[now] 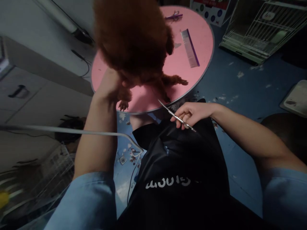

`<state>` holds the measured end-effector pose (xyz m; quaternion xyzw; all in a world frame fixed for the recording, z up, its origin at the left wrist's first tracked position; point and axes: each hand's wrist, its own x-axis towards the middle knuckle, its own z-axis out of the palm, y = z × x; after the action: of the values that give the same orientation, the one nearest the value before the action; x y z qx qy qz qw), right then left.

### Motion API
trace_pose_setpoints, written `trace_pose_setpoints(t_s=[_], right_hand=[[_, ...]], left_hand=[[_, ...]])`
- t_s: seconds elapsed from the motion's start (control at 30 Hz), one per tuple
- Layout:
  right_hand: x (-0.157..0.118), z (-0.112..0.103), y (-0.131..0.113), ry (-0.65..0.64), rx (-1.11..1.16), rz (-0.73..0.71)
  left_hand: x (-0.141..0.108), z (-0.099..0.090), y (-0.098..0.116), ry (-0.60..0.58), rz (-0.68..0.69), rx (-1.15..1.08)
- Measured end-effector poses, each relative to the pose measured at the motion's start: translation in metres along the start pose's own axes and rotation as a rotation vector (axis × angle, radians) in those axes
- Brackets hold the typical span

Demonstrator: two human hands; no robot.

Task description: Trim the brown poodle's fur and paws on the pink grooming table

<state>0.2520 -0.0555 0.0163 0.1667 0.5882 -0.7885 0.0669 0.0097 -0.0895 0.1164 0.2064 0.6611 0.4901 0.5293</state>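
right hand has its fingers curled round the silver scissors, near the table's rim; left hand's under the brown dog on the pink table, can't tell its finger spread

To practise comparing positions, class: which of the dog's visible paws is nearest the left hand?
The leftmost paw, beside the left hand near the pink table's edge; the others lie farther right.
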Motion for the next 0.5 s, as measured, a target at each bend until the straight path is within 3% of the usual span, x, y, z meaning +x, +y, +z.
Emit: trace_pose_setpoints(t_s=[0.07, 0.13, 0.33, 0.5], right_hand=[[-0.0001, -0.006, -0.002, 0.046, 0.021, -0.008], [-0.0002, -0.008, -0.0027, 0.085, 0.032, 0.011], [-0.0009, -0.0057, -0.0027, 0.178, 0.041, 0.035], [-0.0002, -0.0093, -0.0001, 0.118, 0.033, 0.065]], left_hand=[[0.0005, -0.0006, -0.0007, -0.023, 0.154, 0.214], [0.0016, -0.0018, -0.0012, -0.058, 0.198, 0.273], [0.0056, -0.0051, -0.0016, -0.058, 0.16, 0.245], [0.0066, -0.004, -0.0025, -0.021, 0.1, 0.11]])
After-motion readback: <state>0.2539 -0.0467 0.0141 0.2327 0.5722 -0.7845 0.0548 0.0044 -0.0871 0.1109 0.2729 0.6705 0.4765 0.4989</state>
